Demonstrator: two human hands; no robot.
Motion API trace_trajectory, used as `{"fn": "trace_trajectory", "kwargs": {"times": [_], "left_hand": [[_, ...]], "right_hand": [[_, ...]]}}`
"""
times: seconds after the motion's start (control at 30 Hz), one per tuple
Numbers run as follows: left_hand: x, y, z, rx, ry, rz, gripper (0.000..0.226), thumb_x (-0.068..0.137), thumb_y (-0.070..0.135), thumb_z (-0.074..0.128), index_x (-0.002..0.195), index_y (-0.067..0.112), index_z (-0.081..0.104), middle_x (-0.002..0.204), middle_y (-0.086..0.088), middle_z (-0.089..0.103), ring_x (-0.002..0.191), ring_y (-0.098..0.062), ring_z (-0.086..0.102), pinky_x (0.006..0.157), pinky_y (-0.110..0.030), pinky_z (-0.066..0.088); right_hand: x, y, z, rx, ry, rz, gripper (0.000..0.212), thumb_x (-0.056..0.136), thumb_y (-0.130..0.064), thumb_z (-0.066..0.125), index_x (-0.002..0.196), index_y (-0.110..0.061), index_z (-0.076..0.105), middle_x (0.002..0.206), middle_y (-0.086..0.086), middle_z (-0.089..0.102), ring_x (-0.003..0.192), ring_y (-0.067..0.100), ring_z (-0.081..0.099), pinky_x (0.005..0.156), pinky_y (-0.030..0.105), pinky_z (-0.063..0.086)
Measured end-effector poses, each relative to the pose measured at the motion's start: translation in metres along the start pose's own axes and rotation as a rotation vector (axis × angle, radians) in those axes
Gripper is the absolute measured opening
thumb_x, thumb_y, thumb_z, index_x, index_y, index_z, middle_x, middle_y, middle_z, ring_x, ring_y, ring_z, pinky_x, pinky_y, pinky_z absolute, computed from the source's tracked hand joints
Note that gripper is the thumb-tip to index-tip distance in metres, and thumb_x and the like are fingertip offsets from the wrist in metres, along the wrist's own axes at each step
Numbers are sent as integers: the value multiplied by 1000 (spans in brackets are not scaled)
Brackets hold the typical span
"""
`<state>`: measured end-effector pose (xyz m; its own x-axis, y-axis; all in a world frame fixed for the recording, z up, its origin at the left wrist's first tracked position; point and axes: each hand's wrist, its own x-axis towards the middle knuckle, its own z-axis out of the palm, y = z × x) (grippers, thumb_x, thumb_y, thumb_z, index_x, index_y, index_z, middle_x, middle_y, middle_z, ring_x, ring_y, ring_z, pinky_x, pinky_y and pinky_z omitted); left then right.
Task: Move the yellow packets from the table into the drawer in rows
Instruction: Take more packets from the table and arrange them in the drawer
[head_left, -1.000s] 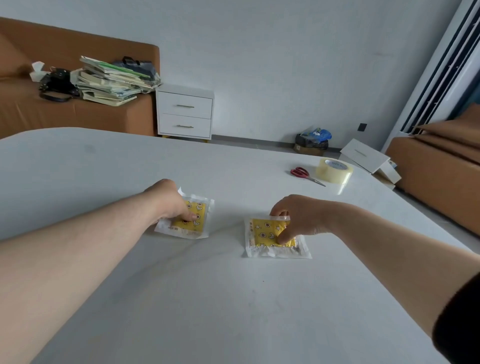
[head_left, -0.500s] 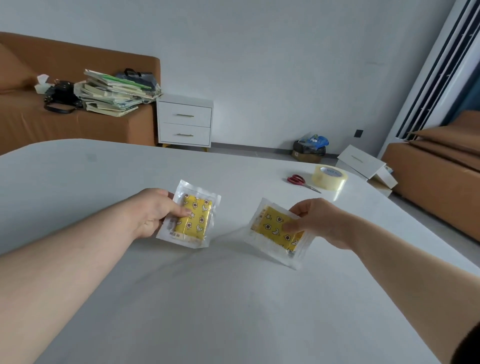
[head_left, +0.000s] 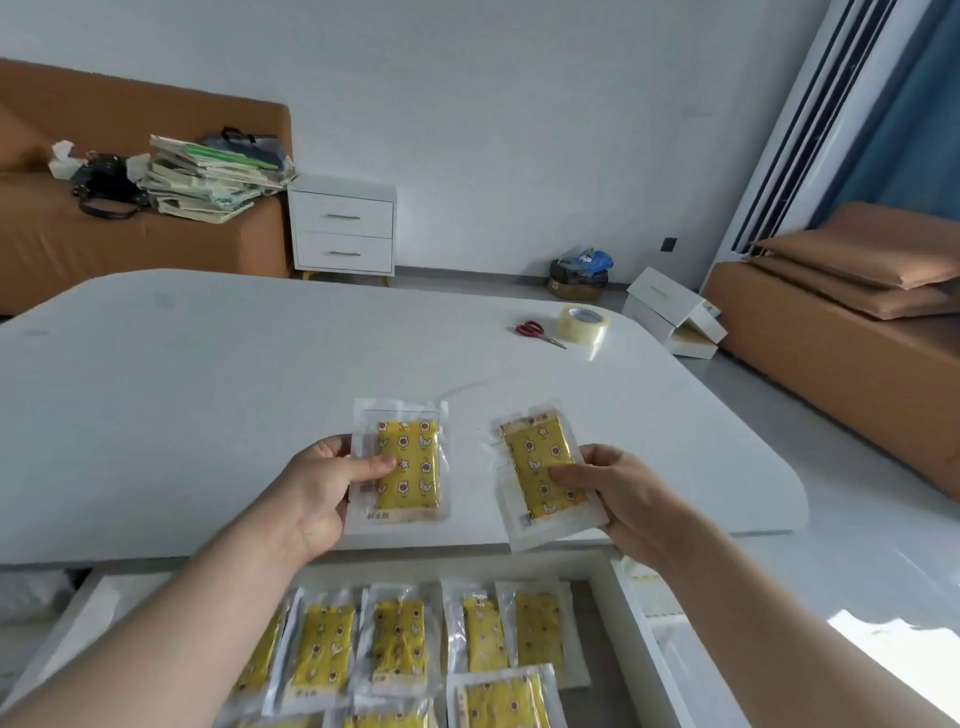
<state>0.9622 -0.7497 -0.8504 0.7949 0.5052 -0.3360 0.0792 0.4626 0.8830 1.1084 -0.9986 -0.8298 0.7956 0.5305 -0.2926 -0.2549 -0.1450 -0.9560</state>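
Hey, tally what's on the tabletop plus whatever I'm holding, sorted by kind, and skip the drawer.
Yellow packets: 2, the left packet in the left hand and the right packet in the right hand
Scissors: 1
Tape roll: 1
Total: 4

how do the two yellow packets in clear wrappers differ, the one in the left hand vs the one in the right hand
The left-hand yellow packet stands square to the camera; the right-hand yellow packet is tilted, its top leaning left. The left hand pinches the first by its left edge; the right hand pinches the second by its right edge. Both show a yellow patterned insert in a clear plastic wrapper.
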Motion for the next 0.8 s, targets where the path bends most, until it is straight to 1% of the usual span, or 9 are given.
{"fn": "trace_trajectory", "kwargs": {"times": [0.1,0.23,0.3,0.4,0.5,0.57,0.63,0.73,0.8], "left_hand": [[-35,-27,6,2,-14,-110,28,78,-10,66,103,2,66,95,-23,74,82,-38,72,69,-49,59],[-65,-78,14,44,-55,-310,37,74,-17,65,110,-5,60,91,-29,72,72,-38,73,59,-45,59],[-67,-100,17,66,-20,-360,52,71,-19,67,120,-4,56,94,-29,71,79,-40,72,66,-46,58],[-46,-130,15,129,2,-400,90,56,-17,78,137,6,45,107,-27,69,96,-44,68,85,-60,54],[-26,-150,19,245,48,-437,58,66,-17,75,116,3,55,94,-26,72,90,-43,70,85,-59,54],[-23,-154,26,325,109,-454,39,73,-18,70,105,0,58,88,-26,72,83,-39,70,68,-45,58],[-15,-158,32,345,125,-461,30,77,-20,66,101,-3,58,87,-27,71,78,-39,71,55,-44,59],[2,-164,37,412,149,-435,30,72,-18,71,98,-5,62,89,-24,71,84,-39,70,78,-54,57],[13,-169,39,444,181,-429,31,68,-15,76,94,-4,65,88,-21,72,85,-37,70,83,-53,56]], "right_hand": [[-30,23,-21,29,-2,106,25,80,3,72,103,3,61,101,25,74,87,36,73,78,45,61],[-53,66,-45,-24,-30,328,31,81,10,67,112,6,61,106,26,73,97,41,71,91,54,55],[-55,81,-55,-76,-7,402,32,83,11,66,115,5,62,106,24,73,98,39,72,92,55,54],[-50,94,-60,-155,2,467,29,85,8,67,113,5,63,102,21,75,94,36,73,90,52,57],[-35,107,-57,-164,63,521,21,89,6,64,109,4,63,96,19,76,88,34,75,84,50,59],[-23,116,-54,-140,106,551,20,89,5,64,109,5,62,95,20,76,88,35,75,86,53,58],[-10,122,-51,-127,138,576,21,88,5,66,108,5,62,95,20,76,88,34,74,86,53,58],[7,129,-47,-127,161,602,20,86,4,68,105,5,62,93,20,76,88,34,74,85,51,59],[14,132,-46,-117,158,625,20,86,3,68,105,4,62,93,19,76,87,33,74,85,50,59]]}}
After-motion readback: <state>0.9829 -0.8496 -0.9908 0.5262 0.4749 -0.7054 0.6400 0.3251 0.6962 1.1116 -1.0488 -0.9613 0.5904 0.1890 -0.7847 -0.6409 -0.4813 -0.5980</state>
